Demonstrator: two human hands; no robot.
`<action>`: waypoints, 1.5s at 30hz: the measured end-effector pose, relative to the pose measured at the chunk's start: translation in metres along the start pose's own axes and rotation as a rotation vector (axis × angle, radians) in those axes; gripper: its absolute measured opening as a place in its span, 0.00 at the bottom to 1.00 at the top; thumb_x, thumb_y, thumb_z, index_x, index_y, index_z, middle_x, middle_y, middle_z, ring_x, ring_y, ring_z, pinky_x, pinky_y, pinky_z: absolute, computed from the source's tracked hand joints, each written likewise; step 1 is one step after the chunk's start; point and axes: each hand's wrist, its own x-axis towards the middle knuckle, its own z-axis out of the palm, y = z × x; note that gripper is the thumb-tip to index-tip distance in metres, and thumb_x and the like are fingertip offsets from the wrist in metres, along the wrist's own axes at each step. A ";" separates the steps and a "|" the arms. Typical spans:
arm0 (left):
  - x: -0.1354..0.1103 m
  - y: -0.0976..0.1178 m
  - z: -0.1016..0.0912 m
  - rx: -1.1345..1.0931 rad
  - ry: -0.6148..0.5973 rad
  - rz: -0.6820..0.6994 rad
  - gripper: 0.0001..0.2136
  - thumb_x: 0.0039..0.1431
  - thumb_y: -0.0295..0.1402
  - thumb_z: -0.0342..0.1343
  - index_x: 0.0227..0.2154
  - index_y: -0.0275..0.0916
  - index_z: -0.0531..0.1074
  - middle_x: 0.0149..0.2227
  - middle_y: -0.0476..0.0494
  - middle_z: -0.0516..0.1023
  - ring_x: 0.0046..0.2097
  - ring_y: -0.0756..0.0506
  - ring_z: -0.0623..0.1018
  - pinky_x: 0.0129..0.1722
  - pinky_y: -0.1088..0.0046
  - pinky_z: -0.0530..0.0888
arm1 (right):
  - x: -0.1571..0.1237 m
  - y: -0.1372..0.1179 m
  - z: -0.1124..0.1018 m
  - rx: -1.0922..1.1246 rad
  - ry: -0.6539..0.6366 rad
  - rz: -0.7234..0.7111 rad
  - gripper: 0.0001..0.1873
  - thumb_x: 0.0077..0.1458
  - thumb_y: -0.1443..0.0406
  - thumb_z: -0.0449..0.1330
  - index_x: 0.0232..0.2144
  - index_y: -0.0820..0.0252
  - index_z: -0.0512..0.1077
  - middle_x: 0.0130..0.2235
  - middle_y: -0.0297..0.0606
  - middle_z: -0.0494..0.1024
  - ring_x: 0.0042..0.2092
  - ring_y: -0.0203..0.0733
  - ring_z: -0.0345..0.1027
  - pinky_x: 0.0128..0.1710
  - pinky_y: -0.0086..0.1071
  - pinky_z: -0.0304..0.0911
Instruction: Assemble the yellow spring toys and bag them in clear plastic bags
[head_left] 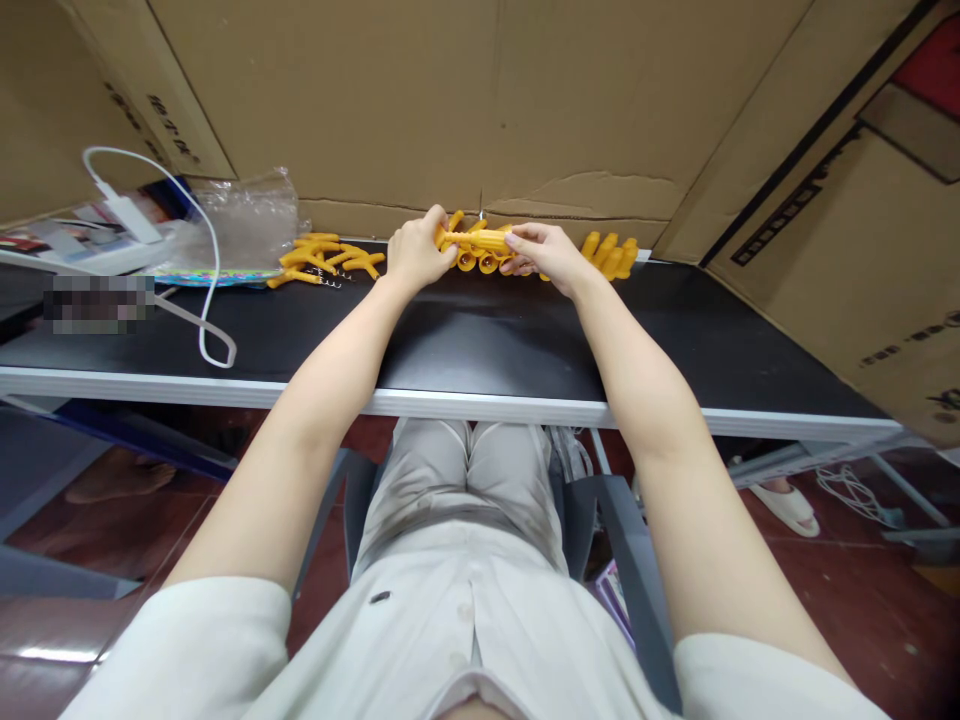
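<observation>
My left hand (417, 250) pinches the left end of a yellow plastic corkscrew (480, 239), held level just above the back of the table. My right hand (546, 254) has its fingers closed around the thicker barrel at the other end. Behind and beneath lie several yellow sleeves (488, 264) with round open ends toward me, partly hidden by my hands. Left of my left hand is a loose pile of yellow handles (322, 254), some with thin metal spirals. More yellow tubes (611, 256) stand in a row right of my right hand.
A black table (487, 345) with a pale front edge spans the view, backed by cardboard (480, 110). At left are a clear plastic bag (247, 220), a white cable (214, 240) and papers. A cardboard box (847, 220) rises at right. Another person's foot (787, 505) shows below.
</observation>
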 end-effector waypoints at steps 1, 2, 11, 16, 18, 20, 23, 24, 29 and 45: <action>0.000 0.000 0.000 0.011 0.000 0.008 0.20 0.68 0.39 0.57 0.59 0.42 0.77 0.52 0.37 0.88 0.56 0.30 0.86 0.53 0.58 0.78 | -0.002 -0.003 0.002 0.009 -0.001 0.017 0.06 0.77 0.65 0.63 0.45 0.63 0.77 0.37 0.32 0.83 0.30 0.28 0.78 0.32 0.21 0.68; 0.000 0.000 0.000 0.016 -0.002 0.010 0.20 0.68 0.40 0.58 0.59 0.42 0.77 0.52 0.37 0.88 0.56 0.30 0.86 0.52 0.58 0.79 | -0.004 -0.004 0.003 0.010 0.001 0.030 0.08 0.78 0.64 0.61 0.43 0.62 0.77 0.36 0.32 0.82 0.29 0.28 0.78 0.31 0.21 0.68; 0.002 0.002 0.003 -0.076 -0.032 -0.011 0.25 0.63 0.38 0.59 0.63 0.51 0.77 0.52 0.40 0.86 0.62 0.29 0.82 0.62 0.55 0.75 | 0.012 0.012 0.000 -0.089 0.041 0.008 0.33 0.64 0.33 0.65 0.36 0.56 0.76 0.29 0.36 0.81 0.31 0.40 0.80 0.36 0.31 0.77; 0.000 0.005 0.002 -0.074 -0.032 -0.004 0.25 0.63 0.39 0.58 0.63 0.51 0.77 0.54 0.40 0.86 0.61 0.29 0.82 0.62 0.54 0.76 | 0.020 0.019 -0.001 -0.102 0.056 0.040 0.42 0.60 0.25 0.59 0.39 0.58 0.78 0.29 0.38 0.80 0.34 0.44 0.83 0.41 0.36 0.80; 0.001 0.004 0.003 -0.080 -0.016 -0.001 0.24 0.62 0.39 0.58 0.62 0.51 0.77 0.53 0.40 0.87 0.60 0.30 0.83 0.61 0.54 0.76 | 0.021 0.019 -0.003 -0.085 0.044 0.052 0.43 0.60 0.25 0.59 0.41 0.59 0.78 0.32 0.40 0.82 0.37 0.47 0.85 0.43 0.38 0.81; 0.002 0.002 0.005 -0.080 -0.007 -0.010 0.24 0.62 0.38 0.58 0.62 0.51 0.78 0.52 0.39 0.87 0.60 0.29 0.83 0.61 0.54 0.76 | 0.020 0.018 -0.006 -0.055 0.001 0.034 0.41 0.61 0.27 0.62 0.46 0.58 0.78 0.39 0.43 0.85 0.41 0.49 0.86 0.46 0.40 0.81; 0.004 -0.002 0.007 -0.073 0.003 -0.015 0.24 0.62 0.39 0.58 0.61 0.49 0.78 0.51 0.38 0.87 0.59 0.29 0.84 0.60 0.54 0.77 | 0.018 0.018 -0.011 -0.008 -0.057 -0.045 0.32 0.62 0.39 0.72 0.55 0.54 0.76 0.51 0.42 0.86 0.47 0.47 0.87 0.51 0.42 0.81; 0.004 -0.003 0.008 -0.074 0.006 -0.013 0.23 0.62 0.39 0.57 0.61 0.49 0.78 0.51 0.38 0.87 0.59 0.29 0.84 0.60 0.54 0.77 | 0.017 0.018 -0.013 -0.001 -0.060 -0.066 0.30 0.62 0.44 0.74 0.57 0.53 0.75 0.53 0.41 0.85 0.48 0.47 0.86 0.53 0.43 0.81; 0.003 -0.002 0.008 -0.070 -0.011 -0.020 0.24 0.63 0.39 0.57 0.62 0.50 0.78 0.52 0.38 0.87 0.60 0.29 0.84 0.61 0.53 0.77 | 0.018 0.019 -0.014 -0.014 -0.036 -0.056 0.20 0.63 0.56 0.75 0.51 0.56 0.76 0.49 0.42 0.85 0.48 0.47 0.86 0.53 0.43 0.82; -0.001 0.002 0.002 -0.117 -0.051 0.025 0.27 0.66 0.42 0.59 0.68 0.53 0.72 0.61 0.39 0.83 0.66 0.31 0.79 0.65 0.56 0.74 | 0.006 0.001 0.001 0.108 0.075 -0.022 0.15 0.63 0.57 0.74 0.41 0.56 0.73 0.40 0.35 0.80 0.41 0.40 0.84 0.47 0.36 0.79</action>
